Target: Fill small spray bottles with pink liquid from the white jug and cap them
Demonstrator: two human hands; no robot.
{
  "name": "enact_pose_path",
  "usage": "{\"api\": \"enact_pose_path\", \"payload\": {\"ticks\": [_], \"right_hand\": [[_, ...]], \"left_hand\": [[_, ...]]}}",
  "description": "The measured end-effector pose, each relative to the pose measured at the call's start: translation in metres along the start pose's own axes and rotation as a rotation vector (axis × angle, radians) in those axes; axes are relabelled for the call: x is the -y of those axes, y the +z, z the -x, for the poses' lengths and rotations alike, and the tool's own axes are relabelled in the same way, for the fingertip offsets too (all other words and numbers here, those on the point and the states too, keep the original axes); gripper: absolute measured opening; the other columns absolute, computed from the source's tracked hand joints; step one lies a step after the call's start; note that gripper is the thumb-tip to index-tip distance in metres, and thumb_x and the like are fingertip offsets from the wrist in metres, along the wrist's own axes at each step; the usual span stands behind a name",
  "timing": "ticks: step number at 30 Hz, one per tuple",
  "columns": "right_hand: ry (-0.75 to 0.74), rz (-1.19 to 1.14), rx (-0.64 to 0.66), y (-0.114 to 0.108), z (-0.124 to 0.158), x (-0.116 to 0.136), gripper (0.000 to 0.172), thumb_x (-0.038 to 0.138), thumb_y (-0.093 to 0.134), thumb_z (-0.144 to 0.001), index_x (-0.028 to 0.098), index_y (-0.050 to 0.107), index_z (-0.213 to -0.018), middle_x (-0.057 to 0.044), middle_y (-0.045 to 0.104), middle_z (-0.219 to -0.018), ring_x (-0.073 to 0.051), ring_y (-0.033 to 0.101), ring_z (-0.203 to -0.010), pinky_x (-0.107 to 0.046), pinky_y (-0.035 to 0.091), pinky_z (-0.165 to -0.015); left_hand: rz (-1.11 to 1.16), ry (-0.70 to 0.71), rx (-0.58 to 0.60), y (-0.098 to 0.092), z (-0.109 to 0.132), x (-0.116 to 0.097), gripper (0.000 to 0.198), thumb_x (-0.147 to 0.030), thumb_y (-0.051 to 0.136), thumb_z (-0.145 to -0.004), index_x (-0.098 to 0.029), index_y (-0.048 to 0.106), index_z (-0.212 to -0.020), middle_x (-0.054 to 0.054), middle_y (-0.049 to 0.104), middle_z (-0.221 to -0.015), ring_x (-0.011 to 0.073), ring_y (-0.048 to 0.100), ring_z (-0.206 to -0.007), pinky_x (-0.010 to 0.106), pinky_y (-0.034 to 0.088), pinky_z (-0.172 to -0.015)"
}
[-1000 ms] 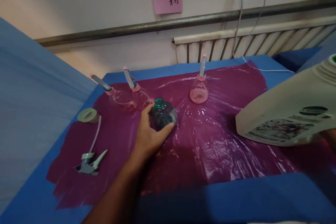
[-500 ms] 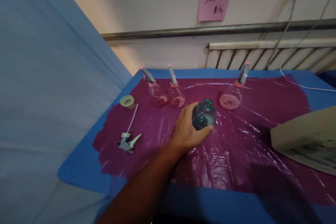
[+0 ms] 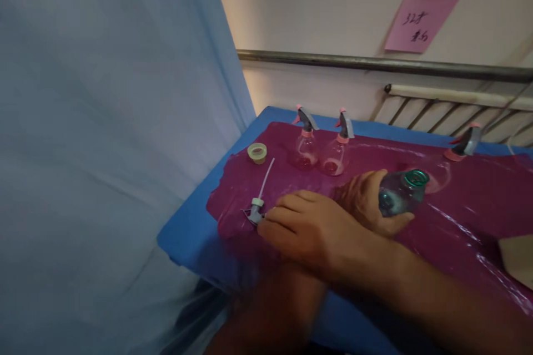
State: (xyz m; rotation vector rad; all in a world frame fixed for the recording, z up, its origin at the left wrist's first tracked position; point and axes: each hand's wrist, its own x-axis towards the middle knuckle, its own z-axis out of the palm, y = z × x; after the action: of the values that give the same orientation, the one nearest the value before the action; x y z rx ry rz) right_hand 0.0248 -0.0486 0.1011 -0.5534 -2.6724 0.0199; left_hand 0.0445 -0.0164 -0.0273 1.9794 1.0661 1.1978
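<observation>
My left hand (image 3: 364, 199) is wrapped round a small green-tinted clear bottle (image 3: 400, 193) with an open neck, standing on the magenta plastic sheet (image 3: 466, 211). Crossing over my left forearm, my right hand (image 3: 310, 228) lies with its fingers stretched out to the left. Its fingertips touch a loose grey spray trigger head (image 3: 255, 213), whose thin dip tube points away from me. The hand has nothing in it.
Three pink spray bottles (image 3: 306, 147) (image 3: 336, 151) (image 3: 458, 151) stand along the back of the sheet. A roll of tape (image 3: 257, 152) lies at the far left corner. A white jug (image 3: 517, 258) shows at the right edge. A blue drape (image 3: 104, 122) hangs on the left.
The view has swung left. My right hand has let go of the white jug, which now lies at the right edge, and reached across to the trigger head. My left hand still grips the bottle.
</observation>
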Motion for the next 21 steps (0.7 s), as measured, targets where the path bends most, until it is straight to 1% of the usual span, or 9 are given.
{"api": "enact_pose_path", "payload": {"ticks": [3, 5, 7, 9, 12, 14, 16, 18, 21], "right_hand": [[-0.025, 0.077, 0.209, 0.037, -0.041, -0.017, 0.016, 0.018, 0.059, -0.117, 0.016, 0.075, -0.119, -0.008, 0.079, -0.108, -0.024, 0.065, -0.097, -0.042, 0.047, -0.079], [-0.042, 0.106, 0.302, 0.061, -0.056, -0.028, 0.018, 0.017, 0.059, -0.117, 0.015, 0.075, -0.124, -0.01, 0.079, -0.113, -0.025, 0.066, -0.102, -0.041, 0.047, -0.083], [-0.063, 0.11, 0.368, 0.078, -0.063, -0.035, 0.02, 0.017, 0.058, -0.117, 0.013, 0.076, -0.125, -0.013, 0.079, -0.115, -0.026, 0.066, -0.105, -0.041, 0.047, -0.085], [-0.063, 0.105, 0.394, 0.087, -0.064, -0.039, 0.02, 0.017, 0.058, -0.117, 0.012, 0.076, -0.124, -0.014, 0.079, -0.117, -0.027, 0.066, -0.106, -0.041, 0.048, -0.086], [-0.059, 0.093, 0.383, 0.089, -0.059, -0.039, 0.019, 0.016, 0.058, -0.117, 0.012, 0.076, -0.121, -0.014, 0.079, -0.115, -0.025, 0.065, -0.102, -0.04, 0.048, -0.085], [-0.072, 0.072, 0.328, 0.086, -0.053, -0.036, 0.019, 0.016, 0.058, -0.117, 0.012, 0.077, -0.118, -0.013, 0.079, -0.112, -0.025, 0.066, -0.099, -0.04, 0.049, -0.085], [-0.074, 0.029, 0.208, 0.08, -0.046, -0.032, 0.02, 0.016, 0.057, -0.117, 0.013, 0.077, -0.121, -0.012, 0.08, -0.112, -0.025, 0.067, -0.101, -0.041, 0.053, -0.088], [-0.048, -0.05, 0.021, 0.07, -0.036, -0.029, 0.025, 0.016, 0.055, -0.118, 0.014, 0.077, -0.131, -0.012, 0.082, -0.119, -0.024, 0.07, -0.106, -0.041, 0.057, -0.093], [0.102, -0.166, -0.293, 0.041, -0.011, -0.027, 0.03, 0.019, 0.059, -0.117, 0.022, 0.074, -0.143, -0.009, 0.083, -0.134, -0.023, 0.075, -0.12, -0.042, 0.06, -0.106]], "left_hand": [[0.008, -0.002, 0.049, -0.002, -0.001, 0.0, 0.107, -0.054, 0.103, -0.077, -0.03, 0.052, -0.168, 0.01, 0.07, -0.162, 0.0365, 0.068, -0.149, 0.056, 0.054, -0.13], [0.013, -0.001, 0.073, -0.005, -0.002, 0.0, 0.109, -0.054, 0.103, -0.077, -0.03, 0.05, -0.17, 0.009, 0.069, -0.164, 0.0366, 0.067, -0.15, 0.054, 0.054, -0.131], [0.015, 0.004, 0.093, -0.006, -0.002, 0.0, 0.109, -0.055, 0.102, -0.079, -0.029, 0.05, -0.17, 0.01, 0.067, -0.166, 0.0365, 0.065, -0.152, 0.053, 0.053, -0.131], [0.012, 0.016, 0.107, -0.004, -0.002, 0.002, 0.107, -0.056, 0.1, -0.081, -0.028, 0.049, -0.17, 0.01, 0.067, -0.166, 0.036, 0.064, -0.153, 0.053, 0.053, -0.131], [0.005, 0.036, 0.125, 0.0, -0.002, 0.004, 0.106, -0.057, 0.098, -0.082, -0.027, 0.048, -0.17, 0.01, 0.067, -0.165, 0.0361, 0.064, -0.152, 0.054, 0.053, -0.131], [0.003, 0.031, 0.124, 0.002, -0.001, 0.004, 0.106, -0.058, 0.098, -0.081, -0.027, 0.049, -0.17, 0.011, 0.067, -0.164, 0.0382, 0.065, -0.151, 0.057, 0.054, -0.13], [0.012, 0.025, 0.124, 0.001, 0.0, 0.002, 0.106, -0.058, 0.099, -0.08, -0.028, 0.051, -0.169, 0.013, 0.068, -0.163, 0.04, 0.066, -0.15, 0.059, 0.055, -0.129], [0.025, 0.023, 0.129, -0.002, 0.0, -0.001, 0.106, -0.057, 0.1, -0.078, -0.029, 0.053, -0.168, 0.013, 0.068, -0.163, 0.0411, 0.066, -0.15, 0.061, 0.054, -0.131], [0.039, -0.035, 0.11, -0.008, 0.0, -0.005, 0.1, -0.048, 0.1, -0.077, -0.033, 0.057, -0.166, 0.011, 0.069, -0.16, 0.0421, 0.066, -0.149, 0.065, 0.054, -0.131]]}}
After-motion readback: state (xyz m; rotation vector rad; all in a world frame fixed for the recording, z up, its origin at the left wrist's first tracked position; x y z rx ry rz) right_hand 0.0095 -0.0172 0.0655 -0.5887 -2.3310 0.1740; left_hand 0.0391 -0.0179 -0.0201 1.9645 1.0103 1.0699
